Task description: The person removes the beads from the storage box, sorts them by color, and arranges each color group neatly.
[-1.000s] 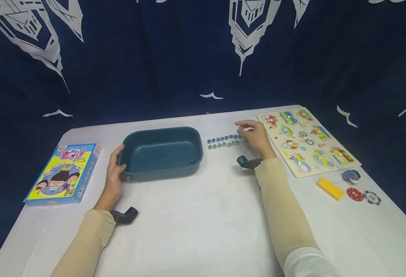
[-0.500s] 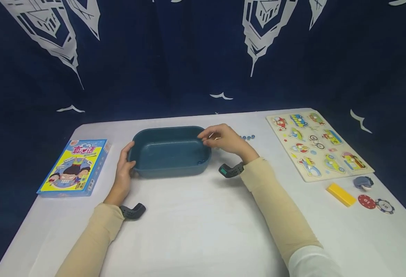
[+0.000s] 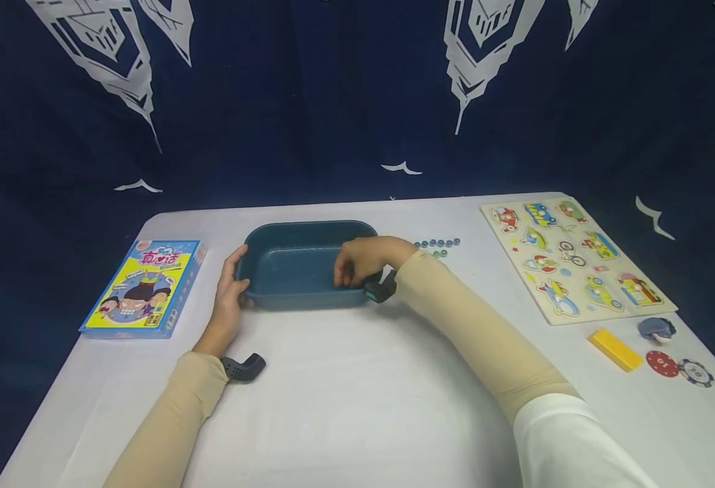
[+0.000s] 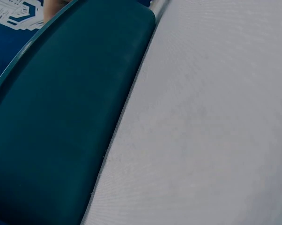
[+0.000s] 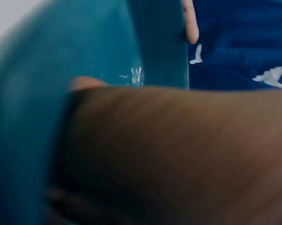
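My left hand (image 3: 230, 298) rests against the left end of a dark teal plastic tub (image 3: 284, 299), fingers along its outer side and thumb near the front corner. Inside the tub's right part is my right hand (image 3: 360, 261), its fingers bent downward. Whether they hold anything is hidden; the right wrist view is mostly blocked by a blurred hand. Beyond that wrist, blue marbles (image 3: 440, 242) lie in a row on the white cloth, with green marbles (image 3: 439, 254) in front. The forearm covers part of both rows.
A blue and yellow game box (image 3: 144, 288) lies at the left. On the right are a wooden picture puzzle board (image 3: 570, 257), a yellow block (image 3: 615, 349), a small blue-grey object (image 3: 657, 329), a red chip (image 3: 662, 364) and a grey-white chip (image 3: 696, 373).
My right hand has moved left from the far end of the marble rows, over the tub's right rim and down into the tub. My left hand stays at the tub; the head view has shifted.
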`<state>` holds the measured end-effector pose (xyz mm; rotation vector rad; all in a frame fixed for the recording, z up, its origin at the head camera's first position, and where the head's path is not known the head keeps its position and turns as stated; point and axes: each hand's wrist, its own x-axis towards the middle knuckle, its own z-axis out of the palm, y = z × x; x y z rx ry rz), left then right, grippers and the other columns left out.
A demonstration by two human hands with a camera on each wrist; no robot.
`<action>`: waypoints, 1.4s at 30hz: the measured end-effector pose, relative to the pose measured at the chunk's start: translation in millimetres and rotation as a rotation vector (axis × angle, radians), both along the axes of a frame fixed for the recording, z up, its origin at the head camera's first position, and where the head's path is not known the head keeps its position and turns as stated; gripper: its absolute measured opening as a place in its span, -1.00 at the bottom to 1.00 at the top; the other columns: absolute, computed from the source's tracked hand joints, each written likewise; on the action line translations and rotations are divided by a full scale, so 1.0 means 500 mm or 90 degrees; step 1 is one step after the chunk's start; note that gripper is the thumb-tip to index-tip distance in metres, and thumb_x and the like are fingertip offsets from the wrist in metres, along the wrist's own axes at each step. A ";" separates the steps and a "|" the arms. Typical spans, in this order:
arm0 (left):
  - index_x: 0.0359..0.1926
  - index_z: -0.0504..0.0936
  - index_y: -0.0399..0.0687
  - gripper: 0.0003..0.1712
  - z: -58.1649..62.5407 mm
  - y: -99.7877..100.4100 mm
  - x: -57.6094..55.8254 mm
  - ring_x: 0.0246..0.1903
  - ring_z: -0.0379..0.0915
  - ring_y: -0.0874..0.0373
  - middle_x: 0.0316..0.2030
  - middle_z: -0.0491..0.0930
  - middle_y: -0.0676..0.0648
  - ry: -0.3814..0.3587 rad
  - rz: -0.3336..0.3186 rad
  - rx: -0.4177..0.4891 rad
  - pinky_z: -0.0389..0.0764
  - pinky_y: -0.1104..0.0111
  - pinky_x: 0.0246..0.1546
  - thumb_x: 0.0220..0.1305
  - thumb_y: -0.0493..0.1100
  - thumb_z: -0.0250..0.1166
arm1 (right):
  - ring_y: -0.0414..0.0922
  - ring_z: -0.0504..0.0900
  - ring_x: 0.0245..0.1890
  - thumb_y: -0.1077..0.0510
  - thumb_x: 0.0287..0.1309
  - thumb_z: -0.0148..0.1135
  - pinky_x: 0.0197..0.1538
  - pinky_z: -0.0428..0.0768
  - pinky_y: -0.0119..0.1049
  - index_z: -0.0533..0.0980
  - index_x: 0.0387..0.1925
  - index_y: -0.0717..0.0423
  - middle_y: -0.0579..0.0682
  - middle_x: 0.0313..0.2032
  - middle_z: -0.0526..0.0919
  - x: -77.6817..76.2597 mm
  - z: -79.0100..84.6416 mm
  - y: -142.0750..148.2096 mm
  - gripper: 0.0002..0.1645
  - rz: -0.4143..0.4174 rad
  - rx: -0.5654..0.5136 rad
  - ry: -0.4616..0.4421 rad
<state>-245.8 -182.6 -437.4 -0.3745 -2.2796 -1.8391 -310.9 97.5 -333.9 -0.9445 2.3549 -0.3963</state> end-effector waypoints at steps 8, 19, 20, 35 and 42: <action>0.53 0.04 -0.14 -0.18 0.003 0.008 -0.004 0.56 -0.36 0.05 0.56 -0.09 -0.10 -0.003 -0.002 -0.009 -0.36 0.05 0.49 0.17 -0.32 -0.20 | -0.14 0.58 -0.17 0.54 -0.01 0.07 -0.03 0.52 -0.30 0.72 -0.15 0.06 -0.07 -0.25 0.71 0.004 -0.007 -0.009 -0.49 0.035 0.115 0.010; 0.52 0.03 -0.14 -0.18 0.002 0.019 -0.003 0.56 -0.38 0.02 0.56 -0.11 -0.14 -0.015 -0.003 -0.012 -0.37 0.03 0.49 0.18 -0.32 -0.19 | -0.16 0.48 -0.35 0.52 -0.03 0.09 -0.21 0.45 -0.36 0.69 -0.35 0.09 -0.14 -0.46 0.61 0.008 -0.025 -0.003 -0.62 0.077 0.073 0.048; 0.52 0.04 -0.14 -0.18 0.002 0.019 -0.003 0.56 -0.38 0.03 0.57 -0.11 -0.13 -0.017 -0.003 -0.012 -0.37 0.04 0.49 0.18 -0.32 -0.19 | -0.17 0.49 -0.34 0.50 0.00 0.11 -0.19 0.46 -0.36 0.69 -0.34 0.08 -0.15 -0.44 0.63 0.008 -0.026 0.000 -0.64 0.077 0.054 0.049; 0.53 0.03 -0.14 -0.17 0.004 0.016 -0.003 0.56 -0.37 0.05 0.57 -0.10 -0.10 -0.009 -0.008 -0.005 -0.36 0.04 0.49 0.17 -0.34 -0.20 | -0.04 0.63 -0.29 0.26 0.19 0.36 -0.20 0.63 -0.19 0.66 -0.17 0.20 0.00 -0.28 0.70 0.040 -0.005 0.113 -0.83 -0.067 -0.434 0.002; 0.53 0.02 -0.15 -0.16 0.007 0.004 0.004 0.56 -0.36 0.03 0.56 -0.10 -0.12 -0.012 0.003 -0.007 -0.35 0.03 0.49 0.16 -0.35 -0.20 | -0.11 0.53 -0.50 0.26 0.21 0.32 -0.40 0.52 -0.37 0.65 -0.13 0.28 -0.02 -0.42 0.64 0.036 -0.035 0.215 -0.79 -0.286 -0.585 0.169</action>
